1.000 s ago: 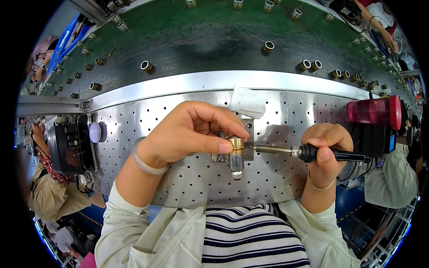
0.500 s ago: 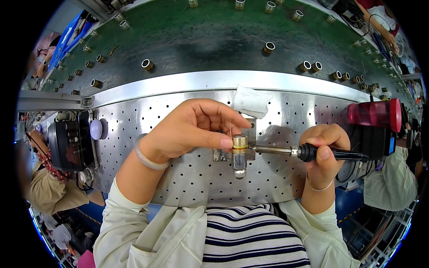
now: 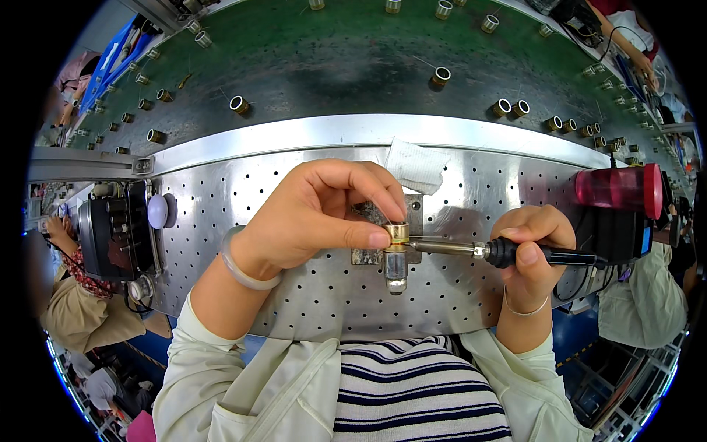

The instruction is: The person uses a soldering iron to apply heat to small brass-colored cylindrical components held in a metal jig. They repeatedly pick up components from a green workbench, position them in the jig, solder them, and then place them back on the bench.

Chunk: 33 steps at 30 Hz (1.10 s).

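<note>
Left hand holding a brass-coloured ring, right hand gripping a soldering iron (black-handled) — tip near the left hand.

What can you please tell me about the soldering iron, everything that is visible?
The soldering iron is long and slim: a black handle with a thicker black collar, then a shiny metal-looking barrel narrowing to a thin tip. It lies nearly sideways across the view, tip toward the left, above the perforated metal plate. The right hand grips its handle. The tip is at the side of the small gold-coloured cylinder; whether it touches is unclear.
</note>
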### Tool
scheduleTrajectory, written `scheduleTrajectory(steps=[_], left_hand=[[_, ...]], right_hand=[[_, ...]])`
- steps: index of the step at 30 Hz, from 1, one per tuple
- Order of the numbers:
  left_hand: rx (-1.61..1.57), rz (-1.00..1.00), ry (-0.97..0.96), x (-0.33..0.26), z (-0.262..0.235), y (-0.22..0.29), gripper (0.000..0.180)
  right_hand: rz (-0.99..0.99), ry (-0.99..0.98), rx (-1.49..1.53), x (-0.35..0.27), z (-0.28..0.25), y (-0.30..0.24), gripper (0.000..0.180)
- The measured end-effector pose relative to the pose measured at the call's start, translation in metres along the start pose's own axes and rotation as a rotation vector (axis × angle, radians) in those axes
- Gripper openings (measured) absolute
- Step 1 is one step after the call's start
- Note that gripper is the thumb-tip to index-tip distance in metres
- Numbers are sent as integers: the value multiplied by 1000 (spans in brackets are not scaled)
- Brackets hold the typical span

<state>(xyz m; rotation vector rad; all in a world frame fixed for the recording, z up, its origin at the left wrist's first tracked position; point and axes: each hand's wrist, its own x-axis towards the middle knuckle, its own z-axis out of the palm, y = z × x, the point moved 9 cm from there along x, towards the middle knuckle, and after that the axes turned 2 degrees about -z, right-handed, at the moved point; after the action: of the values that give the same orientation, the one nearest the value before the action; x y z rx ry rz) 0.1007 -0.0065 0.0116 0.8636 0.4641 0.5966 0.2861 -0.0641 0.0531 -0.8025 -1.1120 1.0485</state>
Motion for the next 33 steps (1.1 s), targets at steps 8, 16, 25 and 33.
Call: scheduleTrajectory(steps=[8,16,25,33], left_hand=[[29,43,-24,0,2,2,15],[56,38,-33,0,5,4,15],[52,17,-21,0,4,2,15],[64,7,-22,2,4,1,14]], right_hand=[[-16,-30,1,1,3,-2,18],[-19,6,-103,-5,-3,-5,20],[-56,-6,-131,-5,-4,-7,24],[-103,-46,-158,-4,-5,-10,24]])
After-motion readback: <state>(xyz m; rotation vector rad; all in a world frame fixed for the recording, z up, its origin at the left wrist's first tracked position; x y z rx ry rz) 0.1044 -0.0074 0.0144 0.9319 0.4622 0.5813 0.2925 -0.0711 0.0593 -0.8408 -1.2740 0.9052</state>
